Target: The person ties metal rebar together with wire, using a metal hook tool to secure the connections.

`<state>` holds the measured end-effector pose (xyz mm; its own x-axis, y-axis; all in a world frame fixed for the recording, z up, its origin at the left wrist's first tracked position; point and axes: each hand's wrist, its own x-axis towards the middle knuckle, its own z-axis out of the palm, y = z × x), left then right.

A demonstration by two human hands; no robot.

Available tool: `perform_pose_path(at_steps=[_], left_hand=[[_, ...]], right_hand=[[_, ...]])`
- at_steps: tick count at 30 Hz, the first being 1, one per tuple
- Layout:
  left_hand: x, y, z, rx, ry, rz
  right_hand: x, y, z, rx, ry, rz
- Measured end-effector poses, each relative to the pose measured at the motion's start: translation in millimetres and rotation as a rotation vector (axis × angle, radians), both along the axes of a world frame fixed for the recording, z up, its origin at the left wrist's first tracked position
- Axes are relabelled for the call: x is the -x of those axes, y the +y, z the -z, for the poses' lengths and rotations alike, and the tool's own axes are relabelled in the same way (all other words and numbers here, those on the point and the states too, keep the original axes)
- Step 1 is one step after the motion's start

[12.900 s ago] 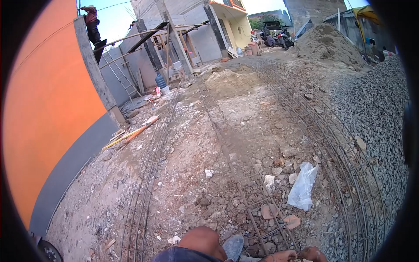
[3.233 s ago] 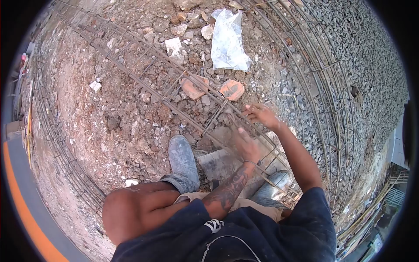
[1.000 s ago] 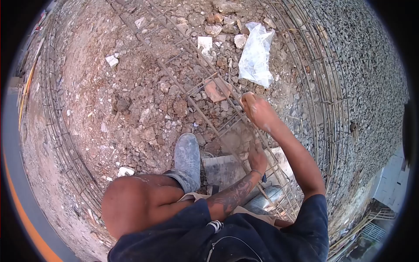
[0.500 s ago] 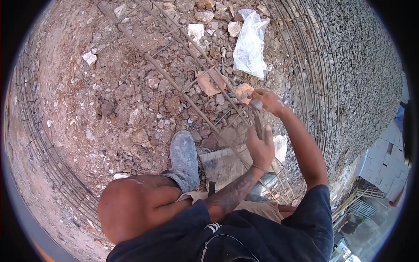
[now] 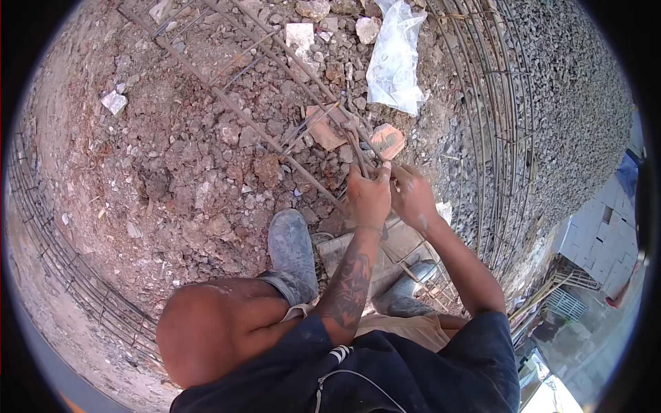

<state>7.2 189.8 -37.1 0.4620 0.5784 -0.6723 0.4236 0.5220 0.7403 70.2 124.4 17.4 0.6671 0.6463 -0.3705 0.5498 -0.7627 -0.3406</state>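
Note:
My left hand (image 5: 368, 199) is closed round a slim-handled metal hand tool (image 5: 354, 141). The tool's wider head lies over a long bar of the rebar cage (image 5: 241, 113), close to a cross tie. Right beside it, my right hand (image 5: 415, 199) is closed, with its fingertips against the left hand at the same bar; what it pinches is hidden. Under the cage lies a broken reddish tile piece (image 5: 323, 129), and another orange fragment (image 5: 387, 141) sits just past my fingers.
A clear plastic bag (image 5: 396, 62) lies on rubble ahead. More rebar cages (image 5: 492, 117) curve along a gravel heap (image 5: 571, 89) at right and at far left. My rubber boots (image 5: 290, 248) straddle a board (image 5: 344, 251). Light blocks (image 5: 599, 224) are stacked at the right.
My left hand has moved forward and left, bringing the tool's head from beside my right hand onto the bar. My right hand has come down next to the left one.

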Motion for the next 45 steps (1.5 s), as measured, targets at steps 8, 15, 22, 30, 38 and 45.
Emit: perform_pose_path(at_steps=[8, 15, 22, 30, 38, 45], left_hand=[[0.6, 14.6, 37.3, 0.176, -0.113, -0.176], [-2.8, 26.5, 36.1, 0.157, -0.023, -0.001], [-23.1, 7.0, 36.3, -0.052, 0.146, -0.141], [-23.3, 4.1, 21.0, -0.115, 0.289, -0.132], [-24.0, 1.1, -21.4, 0.142, 0.034, -0.173], [-39.2, 15.1, -67.2, 0.891, -0.364, -0.364]], right_hand=[[-12.5, -1.5, 9.2, -0.146, 0.174, -0.11], [-42.9, 14.2, 17.3, -0.154, 0.22, -0.125], [-76.7, 0.3, 35.3, -0.003, 0.434, -0.006], [-87.6, -2.1, 58.4, -0.111, 0.259, 0.061], [-115.9, 15.8, 67.4, 0.345, -0.242, 0.037], [-46.7, -0.7, -68.1, -0.183, 0.336, -0.073]])
